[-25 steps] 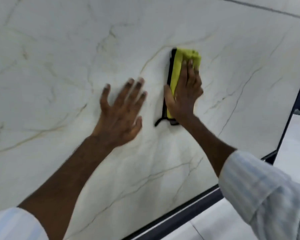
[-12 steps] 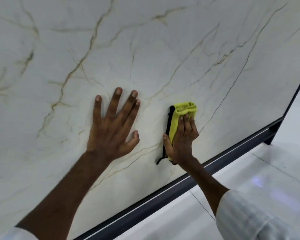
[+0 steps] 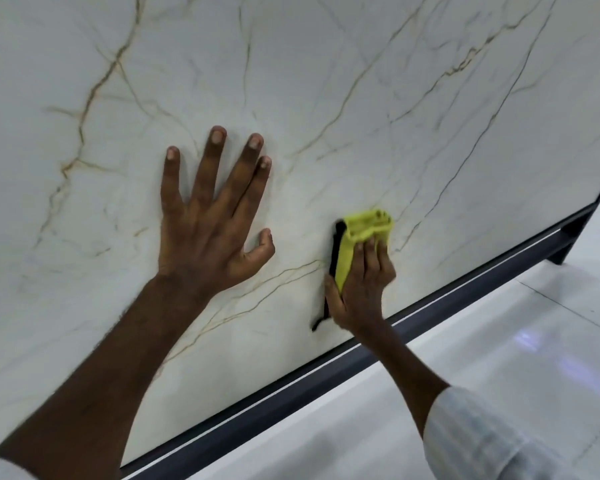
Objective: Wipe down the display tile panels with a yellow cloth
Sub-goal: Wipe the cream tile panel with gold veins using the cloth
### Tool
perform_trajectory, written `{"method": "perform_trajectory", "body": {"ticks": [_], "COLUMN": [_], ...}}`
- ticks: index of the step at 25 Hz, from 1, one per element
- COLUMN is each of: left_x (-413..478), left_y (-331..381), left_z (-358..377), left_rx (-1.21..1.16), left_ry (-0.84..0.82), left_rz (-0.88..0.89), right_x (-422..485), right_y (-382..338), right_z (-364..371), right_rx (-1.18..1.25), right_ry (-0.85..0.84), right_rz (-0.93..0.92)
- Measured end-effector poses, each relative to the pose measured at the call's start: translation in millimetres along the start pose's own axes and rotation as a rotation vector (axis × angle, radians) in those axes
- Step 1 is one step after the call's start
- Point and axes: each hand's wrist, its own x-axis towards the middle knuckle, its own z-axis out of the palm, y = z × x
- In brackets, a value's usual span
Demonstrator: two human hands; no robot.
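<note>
A large white marble-look tile panel (image 3: 326,81) with thin gold and grey veins fills most of the view. My right hand (image 3: 362,285) presses a folded yellow cloth (image 3: 362,226) with a black edge flat against the panel, low down and close to its bottom edge. The cloth's top sticks out above my fingers; a black strip hangs below my thumb. My left hand (image 3: 210,216) lies flat on the panel to the left of the cloth, fingers spread, holding nothing.
A dark metal frame rail (image 3: 291,386) runs along the panel's lower edge, slanting up to the right, with a dark post (image 3: 568,244) at its right end. Below it lies a glossy white tiled floor (image 3: 499,341). Striped shirt sleeves cover both upper arms.
My right hand has slid the cloth down the panel from the upper part to near the bottom rail. The view has tilted downward, and my left hand stays flat beside it.
</note>
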Motion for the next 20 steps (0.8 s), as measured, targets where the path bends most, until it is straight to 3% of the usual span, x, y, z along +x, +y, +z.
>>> {"method": "perform_trajectory", "body": {"ticks": [3,5,9,12,14,16,20], "left_x": [-29,-74,-119,-119,-122,-120,-122], "left_y": [1,4,1,3,3,4,6], "left_z": [-11,-13,8,12,14,15,18], "left_rx": [-0.117,-0.078,0.147,0.102,0.120,0.136,0.137], "left_ry": [-0.024,-0.062,-0.085,-0.035,-0.033,-0.014,0.005], "left_rz": [-0.093,-0.190,-0.111,-0.134,-0.144,-0.139,-0.145], "right_x": [-83,-88,-13,42,27,-36,-156], "right_y": [13,19,-11,-43,-42,-26,-3], "right_z": [1,2,-2,-2,6,17,12], "right_rx": [-0.012,-0.015,0.098,0.159,0.131,0.078,0.036], "right_ry": [-0.164,-0.183,-0.021,0.111,0.121,0.050,-0.250], "right_rz": [0.070,0.048,-0.059,-0.010,0.010,0.001,0.098]}}
